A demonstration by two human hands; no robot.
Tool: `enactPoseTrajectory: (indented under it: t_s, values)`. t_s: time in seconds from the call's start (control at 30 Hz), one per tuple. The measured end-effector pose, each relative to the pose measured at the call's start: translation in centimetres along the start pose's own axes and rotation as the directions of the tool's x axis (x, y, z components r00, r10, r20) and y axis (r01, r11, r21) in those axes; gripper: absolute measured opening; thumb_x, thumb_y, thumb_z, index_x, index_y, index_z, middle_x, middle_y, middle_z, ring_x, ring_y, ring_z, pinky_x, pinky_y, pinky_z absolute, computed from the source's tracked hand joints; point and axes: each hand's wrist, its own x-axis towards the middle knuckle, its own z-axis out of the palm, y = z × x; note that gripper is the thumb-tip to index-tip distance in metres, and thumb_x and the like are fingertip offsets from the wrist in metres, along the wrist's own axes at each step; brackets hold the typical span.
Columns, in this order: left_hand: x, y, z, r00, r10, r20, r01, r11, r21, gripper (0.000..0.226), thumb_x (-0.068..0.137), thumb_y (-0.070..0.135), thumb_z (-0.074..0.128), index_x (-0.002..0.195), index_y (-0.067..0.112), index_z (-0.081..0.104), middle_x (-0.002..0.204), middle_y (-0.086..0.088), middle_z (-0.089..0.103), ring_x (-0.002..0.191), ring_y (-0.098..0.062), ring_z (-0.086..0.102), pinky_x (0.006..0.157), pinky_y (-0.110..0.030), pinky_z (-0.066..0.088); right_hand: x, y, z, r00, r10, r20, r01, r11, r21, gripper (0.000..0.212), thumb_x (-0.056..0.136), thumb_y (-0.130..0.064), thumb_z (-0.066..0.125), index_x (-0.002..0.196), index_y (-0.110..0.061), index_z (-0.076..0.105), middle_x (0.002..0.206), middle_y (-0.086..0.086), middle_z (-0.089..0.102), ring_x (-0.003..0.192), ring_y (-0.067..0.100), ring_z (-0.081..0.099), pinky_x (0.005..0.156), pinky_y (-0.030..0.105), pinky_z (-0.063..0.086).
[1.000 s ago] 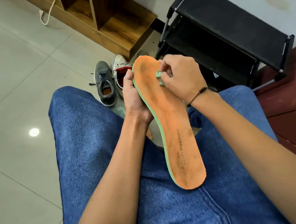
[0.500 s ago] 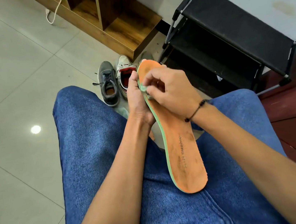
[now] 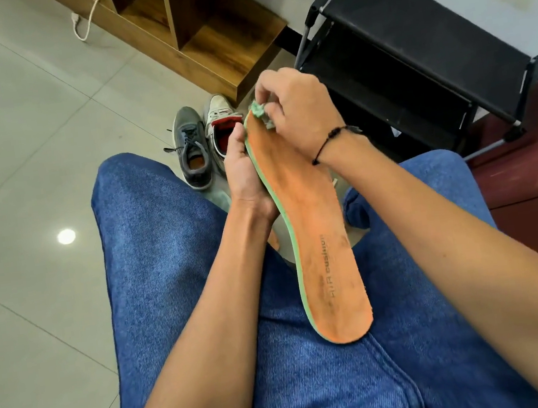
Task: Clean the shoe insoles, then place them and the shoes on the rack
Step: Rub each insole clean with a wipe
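I see a long orange insole (image 3: 310, 219) with a green edge, dirty and tilted above the lap, a grey shoe (image 3: 191, 152) and a white shoe (image 3: 219, 121) side by side on the floor, and a black rack (image 3: 411, 48), maybe bare.

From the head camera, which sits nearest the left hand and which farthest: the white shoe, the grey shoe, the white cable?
Measured from the left hand:
1. White shoe, just beyond the thumb.
2. Grey shoe, on the floor left of the white one, a little farther.
3. White cable, far off at the top left.
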Motion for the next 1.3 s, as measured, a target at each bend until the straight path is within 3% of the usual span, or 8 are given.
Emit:
enactPoseTrajectory:
  t_s: [0.3, 0.5, 0.7, 0.83, 0.9, 0.97, 1.1, 1.3]
  values:
    - [0.3, 0.2, -0.4, 1.0, -0.024, 0.014, 0.023, 0.998, 0.052, 0.056, 0.096, 0.044, 0.024, 0.105, -0.001, 0.056, 0.101, -0.015, 0.06, 0.093, -0.024, 0.057, 0.092, -0.036, 0.044, -5.6, 0.9, -0.7, 0.989, 0.093, 0.113, -0.1, 0.993, 0.059, 0.008, 0.082, -0.007, 0.056, 0.085, -0.011, 0.062, 0.082, -0.003, 0.054, 0.084, 0.02, 0.054, 0.088, 0.042, 0.045]
    - [0.9, 0.2, -0.7, 0.999, -0.035, 0.032, 0.035, 0.999, 0.017, 0.061, 0.094, 0.048, 0.021, 0.111, -0.001, 0.053, 0.101, -0.014, 0.057, 0.088, -0.032, 0.055, 0.086, -0.039, 0.045, -7.6, -0.2, -2.5, 0.975, 0.005, 0.223, -0.05, 0.979, 0.197, 0.008, 0.08, -0.004, 0.061, 0.084, -0.009, 0.066, 0.08, -0.008, 0.055, 0.07, 0.0, 0.047, 0.079, 0.012, 0.039]
    - [0.2, -0.5, -0.2, 0.999, -0.032, 0.027, 0.031, 0.997, 0.067, 0.058, 0.098, 0.038, 0.031, 0.077, 0.003, 0.072, 0.072, -0.011, 0.069, 0.068, -0.02, 0.067, 0.068, -0.028, 0.056, -2.6, 1.1, -1.2, 0.998, 0.056, 0.033, -0.06, 0.992, 0.113, 0.01, 0.084, -0.009, 0.058, 0.093, -0.009, 0.063, 0.091, 0.003, 0.063, 0.081, 0.013, 0.053, 0.077, 0.026, 0.043]
    - [0.1, -0.2, 0.0, 0.998, -0.047, 0.035, 0.047, 0.999, 0.002, 0.042, 0.098, 0.038, 0.031, 0.109, 0.009, 0.059, 0.083, -0.011, 0.07, 0.076, -0.02, 0.068, 0.07, -0.029, 0.057, -0.8, 0.9, 0.0, 0.99, 0.139, -0.013, -0.136, 0.978, 0.157, 0.016, 0.085, -0.013, 0.059, 0.101, -0.01, 0.063, 0.092, 0.0, 0.062, 0.085, 0.016, 0.058, 0.082, 0.031, 0.049]
    - [0.4, -0.2, -0.1, 0.999, -0.044, 0.028, 0.045, 0.998, -0.033, 0.038, 0.098, 0.037, 0.033, 0.104, 0.011, 0.059, 0.08, -0.009, 0.069, 0.075, -0.019, 0.066, 0.071, -0.028, 0.056, -1.7, 0.2, 0.2, 0.998, 0.062, 0.025, -0.066, 0.978, 0.198, 0.013, 0.082, -0.013, 0.061, 0.093, -0.009, 0.066, 0.094, 0.0, 0.065, 0.085, 0.015, 0.057, 0.083, 0.03, 0.048]
    - [0.8, -0.2, -0.4, 0.998, -0.052, 0.023, 0.053, 0.996, -0.066, 0.038, 0.097, 0.038, 0.034, 0.098, 0.01, 0.06, 0.081, -0.008, 0.066, 0.074, -0.018, 0.065, 0.072, -0.027, 0.055, -3.2, -0.4, -0.2, 0.999, -0.009, 0.05, -0.004, 0.966, 0.26, 0.012, 0.08, -0.011, 0.063, 0.09, -0.009, 0.068, 0.089, -0.004, 0.064, 0.082, 0.012, 0.056, 0.079, 0.019, 0.044]
    - [1.0, -0.2, -0.5, 0.996, -0.084, 0.022, 0.083, 0.996, 0.036, 0.056, 0.096, 0.047, 0.028, 0.126, 0.003, 0.045, 0.109, -0.014, 0.054, 0.096, -0.022, 0.057, 0.085, -0.03, 0.053, -5.4, -0.1, -1.4, 0.983, -0.098, 0.155, 0.038, 0.936, 0.35, 0.014, 0.079, -0.011, 0.064, 0.092, -0.012, 0.068, 0.075, -0.022, 0.051, 0.071, -0.005, 0.05, 0.072, 0.008, 0.038]
    - [0.9, -0.5, -0.4, 0.998, -0.066, -0.003, 0.065, 0.997, -0.029, 0.046, 0.098, 0.038, 0.033, 0.085, 0.008, 0.065, 0.077, -0.009, 0.066, 0.071, -0.019, 0.065, 0.073, -0.028, 0.054, -3.2, 0.3, -0.2, 0.995, -0.085, 0.045, 0.073, 0.974, 0.214, 0.012, 0.078, -0.012, 0.058, 0.087, -0.01, 0.065, 0.084, 0.0, 0.062, 0.076, 0.01, 0.054, 0.074, 0.021, 0.044]
